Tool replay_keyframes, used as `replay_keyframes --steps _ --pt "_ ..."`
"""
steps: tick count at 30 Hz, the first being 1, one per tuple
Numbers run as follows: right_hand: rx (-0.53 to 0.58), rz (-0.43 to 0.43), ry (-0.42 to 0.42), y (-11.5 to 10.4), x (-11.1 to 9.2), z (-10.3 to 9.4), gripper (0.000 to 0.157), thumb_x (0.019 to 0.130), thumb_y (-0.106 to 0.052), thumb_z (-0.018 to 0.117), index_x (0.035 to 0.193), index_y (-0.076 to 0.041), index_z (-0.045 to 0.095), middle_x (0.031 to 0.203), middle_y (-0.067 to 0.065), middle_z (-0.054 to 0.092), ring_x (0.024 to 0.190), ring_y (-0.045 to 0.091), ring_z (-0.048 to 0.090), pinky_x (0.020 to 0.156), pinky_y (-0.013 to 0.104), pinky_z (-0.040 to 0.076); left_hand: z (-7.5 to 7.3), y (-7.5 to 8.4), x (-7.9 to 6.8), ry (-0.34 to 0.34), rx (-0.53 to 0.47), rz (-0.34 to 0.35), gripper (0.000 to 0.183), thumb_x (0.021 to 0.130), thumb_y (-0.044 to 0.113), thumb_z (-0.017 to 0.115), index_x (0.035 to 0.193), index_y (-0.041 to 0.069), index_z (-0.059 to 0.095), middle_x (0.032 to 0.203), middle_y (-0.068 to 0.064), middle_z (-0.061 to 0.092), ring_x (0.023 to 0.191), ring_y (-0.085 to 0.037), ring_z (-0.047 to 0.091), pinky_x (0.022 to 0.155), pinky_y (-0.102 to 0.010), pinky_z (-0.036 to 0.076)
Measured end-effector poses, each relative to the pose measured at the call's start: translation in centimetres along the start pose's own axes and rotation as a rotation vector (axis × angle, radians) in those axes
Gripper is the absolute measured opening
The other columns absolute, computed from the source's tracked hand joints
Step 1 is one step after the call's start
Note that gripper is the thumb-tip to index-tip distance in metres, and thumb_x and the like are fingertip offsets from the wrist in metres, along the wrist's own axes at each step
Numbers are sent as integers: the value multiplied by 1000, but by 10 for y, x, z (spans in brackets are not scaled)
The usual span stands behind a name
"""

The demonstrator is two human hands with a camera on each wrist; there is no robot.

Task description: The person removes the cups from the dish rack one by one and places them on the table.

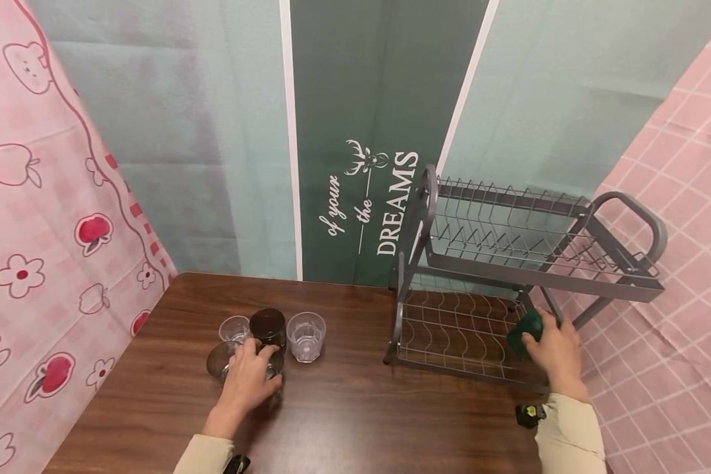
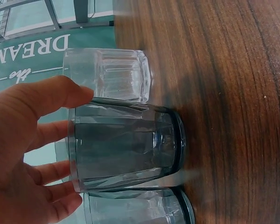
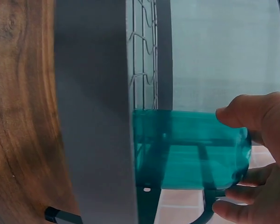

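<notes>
At the left of the table, my left hand [image 1: 245, 382] grips a grey-blue tinted glass [image 2: 130, 144] near its rim, thumb on one side and fingers on the other. Around it stand another tinted glass [image 1: 218, 361], a dark glass [image 1: 268, 324] and clear glasses [image 1: 306, 337], one on each side of the dark glass. My right hand [image 1: 557, 349] holds a green cup [image 3: 191, 149] by thumb and fingers at the right end of the dish rack's lower tier [image 1: 450, 329]. In the right wrist view, the rack's grey side rail [image 3: 93, 112] hides the cup's far end.
The grey two-tier dish rack [image 1: 539, 276] stands at the table's right, its upper tier [image 1: 498, 227] above the green cup. Brown wooden table [image 1: 355, 415] lies between the glasses and the rack. Curtains hang behind and at both sides.
</notes>
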State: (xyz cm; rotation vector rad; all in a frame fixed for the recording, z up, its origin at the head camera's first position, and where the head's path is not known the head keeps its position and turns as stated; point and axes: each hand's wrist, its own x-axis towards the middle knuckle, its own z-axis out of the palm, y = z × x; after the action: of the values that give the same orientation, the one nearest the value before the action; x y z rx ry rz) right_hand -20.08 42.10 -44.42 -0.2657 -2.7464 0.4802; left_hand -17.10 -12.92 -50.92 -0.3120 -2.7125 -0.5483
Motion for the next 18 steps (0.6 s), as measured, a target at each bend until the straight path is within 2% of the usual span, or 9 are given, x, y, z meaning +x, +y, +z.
replay_keyframes --steps 4,12,18 --pt "22 21 -23 2 0 2 63 86 -14 60 139 2 31 127 46 20 109 66 23 79 71 27 0 1 -1 -2 12 -2 47 59 19 78 102 4 67 100 -20 49 90 -39 44 67 -48 36" --pt "60 17 41 2 0 5 51 86 -9 58 129 4 35 122 45 23 107 63 24 78 68 27 2 -1 -2 1 20 5 44 60 19 77 101 4 67 98 -18 49 89 -38 45 66 -47 37" --pt "95 64 65 0 2 9 51 84 -6 59 128 5 36 120 46 22 108 63 23 80 67 25 1 0 -3 -9 21 6 46 60 20 78 102 4 67 101 -20 49 90 -39 45 67 -48 38"
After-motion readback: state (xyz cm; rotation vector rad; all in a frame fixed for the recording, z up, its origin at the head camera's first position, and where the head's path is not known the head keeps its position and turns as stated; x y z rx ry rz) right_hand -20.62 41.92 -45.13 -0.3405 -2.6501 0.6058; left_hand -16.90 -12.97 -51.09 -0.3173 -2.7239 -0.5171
